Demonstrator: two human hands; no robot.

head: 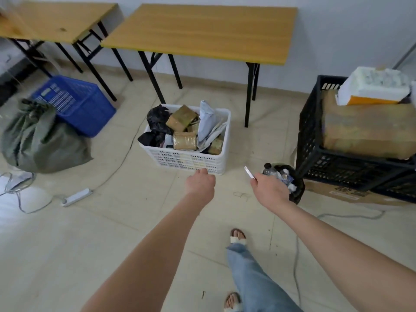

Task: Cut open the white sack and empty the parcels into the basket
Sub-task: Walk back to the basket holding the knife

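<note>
A white slotted basket (216, 162) stands on the floor in front of the middle table, heaped with parcels (184, 140): brown taped boxes, black bags and a grey-white mailer. My left hand (199, 182) reaches out, fingers curled down, right by the basket's near wall; whether it touches the wall I cannot tell. My right hand (269, 189), to the basket's right, grips a small white cutter (249, 172) that points up and left. No white sack is in view.
A grey-green tied sack (42, 140) lies at left against a blue basket (74, 102). Two wooden folding tables (202, 30) stand by the wall. Black crates (319, 154) with boxes sit at right beside a small black bin (295, 185). A power strip (77, 197) and cables cross the floor.
</note>
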